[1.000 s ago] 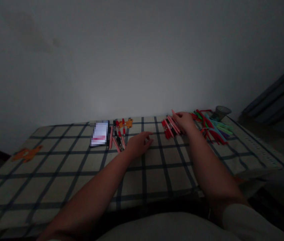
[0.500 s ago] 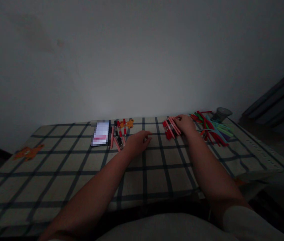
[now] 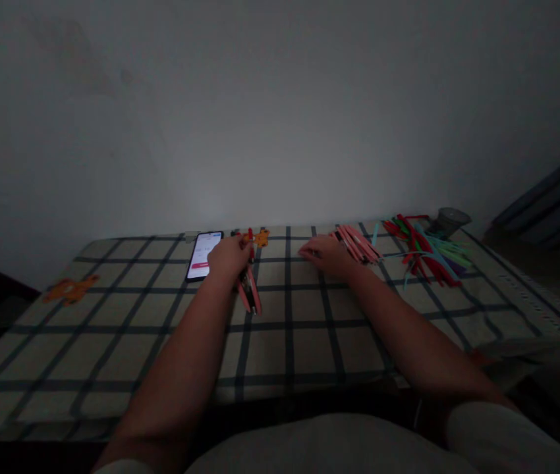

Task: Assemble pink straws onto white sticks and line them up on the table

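My left hand [image 3: 230,257] is closed around a small bunch of pens [image 3: 249,295], pink and black with some red. Their lower ends stick out below the hand, and a red end shows past the fingertips. To the right, my right hand [image 3: 327,255] lies low over the cloth with its fingertips pressed together; whether anything sits between them is hidden. Just beyond its wrist lies a pile of pink pens [image 3: 359,245], partly covered by the hand.
A lit phone [image 3: 199,258] lies left of my left hand. Red, green and light blue fuzzy strips [image 3: 425,253] are heaped at the right, beside a dark cup [image 3: 449,222]. A checked cloth [image 3: 280,342] covers the table, which meets a wall [image 3: 280,131].
My left hand has moved left onto the pens by the phone and closed on them. My right hand has left the pink pens' far end and come left. The pens under the left hand have shifted.
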`<control>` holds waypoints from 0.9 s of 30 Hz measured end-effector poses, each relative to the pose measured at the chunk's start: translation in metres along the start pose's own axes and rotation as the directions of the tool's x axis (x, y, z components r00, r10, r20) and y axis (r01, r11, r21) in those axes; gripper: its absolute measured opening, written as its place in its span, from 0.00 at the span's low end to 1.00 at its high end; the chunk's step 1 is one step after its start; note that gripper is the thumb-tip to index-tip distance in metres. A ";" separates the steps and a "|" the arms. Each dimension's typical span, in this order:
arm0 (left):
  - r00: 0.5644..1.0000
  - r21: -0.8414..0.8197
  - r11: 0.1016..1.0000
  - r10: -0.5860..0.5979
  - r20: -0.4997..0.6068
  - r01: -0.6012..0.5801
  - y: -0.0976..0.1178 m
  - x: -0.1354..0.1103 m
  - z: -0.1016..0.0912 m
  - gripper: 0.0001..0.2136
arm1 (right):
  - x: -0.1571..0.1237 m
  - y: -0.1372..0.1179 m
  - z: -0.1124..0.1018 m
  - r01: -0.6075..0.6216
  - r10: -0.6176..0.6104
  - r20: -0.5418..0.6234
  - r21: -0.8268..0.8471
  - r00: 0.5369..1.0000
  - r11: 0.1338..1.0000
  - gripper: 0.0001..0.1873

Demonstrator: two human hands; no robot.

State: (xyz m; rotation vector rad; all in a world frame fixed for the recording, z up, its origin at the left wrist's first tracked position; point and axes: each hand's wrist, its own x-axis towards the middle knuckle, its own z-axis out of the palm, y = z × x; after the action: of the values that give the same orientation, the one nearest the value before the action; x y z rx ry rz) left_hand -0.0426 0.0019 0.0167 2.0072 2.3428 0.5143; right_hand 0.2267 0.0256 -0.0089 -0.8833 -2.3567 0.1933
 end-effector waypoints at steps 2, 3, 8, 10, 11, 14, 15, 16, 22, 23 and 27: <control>0.999 0.033 0.999 -0.030 0.031 0.029 -0.002 0.002 0.002 0.19 | 0.000 -0.004 0.010 0.045 -0.046 0.033 0.027 0.998 0.999 0.14; 0.998 0.043 0.998 -0.037 0.050 0.035 -0.002 0.002 0.003 0.20 | -0.001 -0.004 0.013 0.049 -0.050 0.043 0.032 0.998 0.998 0.14; 0.996 0.063 0.998 0.014 0.090 -0.020 0.002 0.002 0.009 0.24 | -0.001 0.001 0.015 0.032 -0.033 0.045 0.018 0.998 0.999 0.14; 0.996 0.062 0.997 0.043 0.075 -0.047 0.004 0.000 0.011 0.24 | -0.001 0.002 0.013 0.035 -0.036 0.032 0.015 0.999 0.999 0.14; 0.997 0.067 0.996 0.054 0.060 -0.058 0.005 0.000 0.012 0.23 | -0.001 0.003 0.012 0.037 -0.037 0.029 0.016 0.999 0.999 0.14; 0.996 0.097 0.991 0.092 0.004 -0.092 0.007 -0.002 0.015 0.20 | 0.000 0.002 0.012 0.036 -0.037 0.033 0.032 0.999 0.999 0.14; 0.994 0.101 0.990 0.105 -0.011 -0.103 0.007 -0.002 0.016 0.20 | 0.000 0.002 0.013 0.034 -0.035 0.035 0.038 0.999 0.999 0.14; 0.994 0.096 0.990 0.110 -0.020 -0.108 0.007 -0.002 0.016 0.19 | 0.000 0.001 0.013 0.031 -0.032 0.038 0.041 0.999 0.999 0.14; 0.981 -0.082 0.980 0.175 -0.085 -0.182 0.017 -0.009 0.011 0.15 | -0.001 -0.004 0.012 0.002 -0.002 -0.016 0.054 1.000 0.999 0.16; 0.975 -0.129 0.968 0.203 -0.095 -0.214 0.020 -0.011 0.011 0.15 | -0.001 -0.005 0.011 -0.014 0.016 -0.030 0.060 0.999 0.998 0.18; 0.912 -0.246 0.880 0.371 -0.176 -0.406 0.038 -0.024 0.015 0.13 | 0.000 -0.006 0.010 -0.033 0.036 -0.029 0.085 0.999 0.996 0.24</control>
State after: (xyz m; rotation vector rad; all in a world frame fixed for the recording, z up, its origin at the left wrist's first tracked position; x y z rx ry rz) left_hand 0.0013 -0.0131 0.0069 2.3624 1.7813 0.9489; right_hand 0.2180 0.0217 -0.0149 -0.8805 -2.2886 0.2893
